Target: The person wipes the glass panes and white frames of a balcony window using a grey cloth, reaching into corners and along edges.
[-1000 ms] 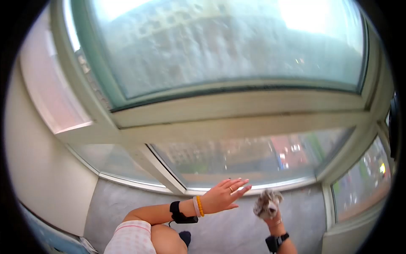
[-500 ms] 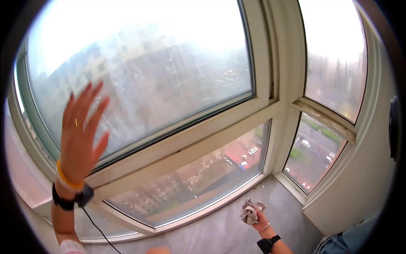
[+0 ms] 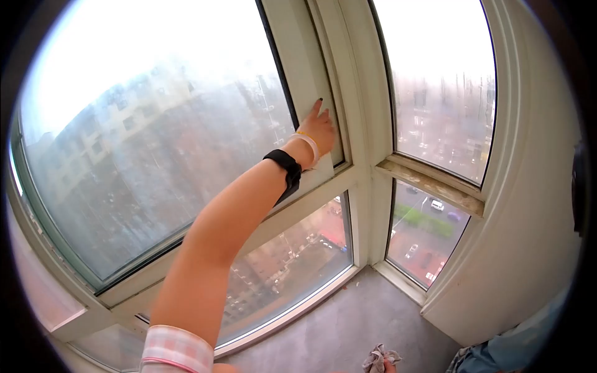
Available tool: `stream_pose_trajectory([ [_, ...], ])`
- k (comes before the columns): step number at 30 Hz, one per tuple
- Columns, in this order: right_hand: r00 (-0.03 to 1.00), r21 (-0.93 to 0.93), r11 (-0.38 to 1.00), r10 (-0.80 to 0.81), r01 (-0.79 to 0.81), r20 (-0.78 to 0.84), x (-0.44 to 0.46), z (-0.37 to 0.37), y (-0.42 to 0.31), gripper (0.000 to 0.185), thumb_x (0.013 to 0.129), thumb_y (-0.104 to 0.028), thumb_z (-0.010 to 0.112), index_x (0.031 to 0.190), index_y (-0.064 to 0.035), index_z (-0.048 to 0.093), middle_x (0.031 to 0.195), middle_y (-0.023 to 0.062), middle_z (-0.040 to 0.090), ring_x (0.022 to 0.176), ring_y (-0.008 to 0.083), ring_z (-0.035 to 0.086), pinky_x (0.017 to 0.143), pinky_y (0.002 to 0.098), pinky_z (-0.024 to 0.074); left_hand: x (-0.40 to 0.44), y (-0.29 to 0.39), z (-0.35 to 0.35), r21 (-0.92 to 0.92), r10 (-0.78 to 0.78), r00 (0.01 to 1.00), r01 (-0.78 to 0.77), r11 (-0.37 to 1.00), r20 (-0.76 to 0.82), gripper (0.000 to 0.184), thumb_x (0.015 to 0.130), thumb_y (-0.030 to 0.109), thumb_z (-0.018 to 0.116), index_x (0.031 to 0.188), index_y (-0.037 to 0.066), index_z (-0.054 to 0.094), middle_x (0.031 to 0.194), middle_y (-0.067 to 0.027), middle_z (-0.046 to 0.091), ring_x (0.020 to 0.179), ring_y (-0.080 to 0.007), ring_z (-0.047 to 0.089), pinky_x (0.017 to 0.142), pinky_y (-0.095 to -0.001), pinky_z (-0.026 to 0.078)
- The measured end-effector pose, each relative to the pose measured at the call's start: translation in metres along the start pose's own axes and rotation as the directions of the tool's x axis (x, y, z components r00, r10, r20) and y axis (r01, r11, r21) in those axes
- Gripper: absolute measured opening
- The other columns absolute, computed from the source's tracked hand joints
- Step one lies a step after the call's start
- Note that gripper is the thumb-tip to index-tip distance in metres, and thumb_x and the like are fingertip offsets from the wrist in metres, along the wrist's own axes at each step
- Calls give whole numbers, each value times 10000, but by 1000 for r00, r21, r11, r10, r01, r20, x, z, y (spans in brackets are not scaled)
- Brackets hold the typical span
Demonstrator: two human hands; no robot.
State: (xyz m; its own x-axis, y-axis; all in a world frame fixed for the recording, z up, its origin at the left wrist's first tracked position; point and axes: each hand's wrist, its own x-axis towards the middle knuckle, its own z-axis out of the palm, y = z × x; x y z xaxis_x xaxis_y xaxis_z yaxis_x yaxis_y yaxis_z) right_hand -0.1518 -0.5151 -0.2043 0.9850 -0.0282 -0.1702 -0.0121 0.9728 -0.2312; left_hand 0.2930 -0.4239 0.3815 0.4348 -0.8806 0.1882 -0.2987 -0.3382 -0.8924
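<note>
Pressing evenly with the left hand (image 3: 320, 132), its grip unclear, would suit the window frame (image 3: 295, 56) at upper centre, while the right hand (image 3: 390, 366) clasps the crumpled cloth (image 3: 374, 359) near the bottom edge.

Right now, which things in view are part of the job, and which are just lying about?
In the job, seemingly:
cloth, in right hand
window frame, left hand at it

Apparently just there:
bluish fabric, lower right
dark object, right edge, unidentifiable
</note>
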Motion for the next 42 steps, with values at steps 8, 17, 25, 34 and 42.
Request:
stream_pose_trajectory([
  [8, 989, -14, 998, 65, -67, -131, 22, 91, -1, 277, 932, -307, 544, 855, -46, 593, 447, -26, 374, 368, 85, 326, 438, 216, 390, -9, 1, 8, -31, -8, 998, 5, 1000, -66, 330, 882, 394, 525, 899, 116, 701, 956, 0, 637, 1071, -190, 521, 1133, -518, 159],
  [17, 995, -60, 998, -7, 1, -97, 25, 96, -15, 271, 954, -286, 532, 821, -59, 594, 451, -21, 369, 332, 74, 238, 404, 201, 354, -52, -8, 12, -74, -8, 987, -3, 997, -158, 359, 825, 438, 593, 799, 92, 683, 879, -3, 622, 983, -205, 542, 1104, -514, 234],
  [25, 914, -35, 999, -47, 36, -403, -9, 44, -26, 216, 938, -251, 556, 847, -61, 603, 501, -11, 420, 361, 60, 252, 429, 223, 356, -45, 9, -13, -31, -166, 939, 183, 983, 300, 405, 819, 427, 621, 1015, 74, 658, 1064, -61, 633, 1146, -234, 507, 1100, -518, 240],
  [34, 939, -79, 996, -56, 31, -339, 6, 8, -17, 167, 919, -219, 573, 884, -61, 611, 592, 7, 512, 394, 56, 321, 396, 202, 311, 28, 24, 52, 172, 38, 999, -42, 984, 27, 581, 841, 440, 591, 1290, 80, 510, 1396, -75, 426, 1339, -260, 321, 1101, -537, 227],
  [42, 928, -460, 885, -113, -69, -356, 10, 64, -3, 179, 858, -200, 665, 976, -66, 654, 633, 19, 569, 417, 52, 397, 352, 198, 287, 30, 16, 52, 189, 54, 992, -75, 979, 116, 629, 906, 508, 471, 1405, 135, 381, 1471, -12, 335, 1396, -220, 226, 1133, -541, 129],
])
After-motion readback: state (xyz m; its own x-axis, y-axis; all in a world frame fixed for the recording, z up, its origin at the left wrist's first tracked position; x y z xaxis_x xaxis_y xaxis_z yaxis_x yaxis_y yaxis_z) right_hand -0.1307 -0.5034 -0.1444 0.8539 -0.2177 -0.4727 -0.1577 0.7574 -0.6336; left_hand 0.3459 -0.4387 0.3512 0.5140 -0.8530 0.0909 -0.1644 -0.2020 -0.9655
